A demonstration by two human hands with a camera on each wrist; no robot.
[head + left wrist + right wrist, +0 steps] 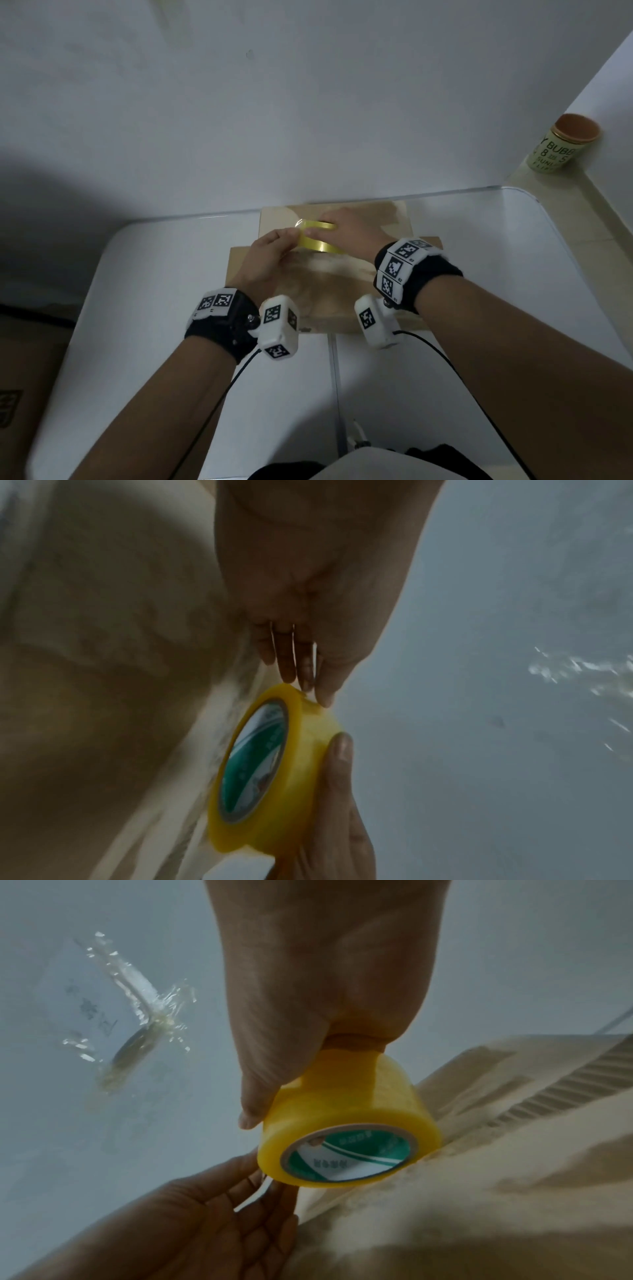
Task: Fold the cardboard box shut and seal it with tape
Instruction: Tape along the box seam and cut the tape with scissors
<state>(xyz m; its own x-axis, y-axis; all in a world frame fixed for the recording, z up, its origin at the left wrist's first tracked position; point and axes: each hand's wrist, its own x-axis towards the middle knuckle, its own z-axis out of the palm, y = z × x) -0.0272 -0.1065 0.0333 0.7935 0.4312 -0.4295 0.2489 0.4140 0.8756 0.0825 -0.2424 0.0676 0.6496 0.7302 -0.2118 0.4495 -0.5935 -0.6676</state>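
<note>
A flat brown cardboard box (335,291) lies on the white table (164,308), its far flap lying toward the wall. Above its far half is a yellow tape roll (318,241). My right hand (329,226) grips the roll from above, thumb on the outer band (339,750). My left hand (294,238) pinches the roll's left edge with its fingertips (308,688). In the right wrist view the roll (342,1115) shows a green and white core, with the left hand's fingers (260,1185) under it. The roll hovers just over the box (479,1177).
The table's far edge meets a white wall (308,102), where a crumpled scrap of clear tape (137,1015) sticks. A green canister with a brown lid (561,144) stands on the floor at the right. Another cardboard box (20,377) sits left of the table.
</note>
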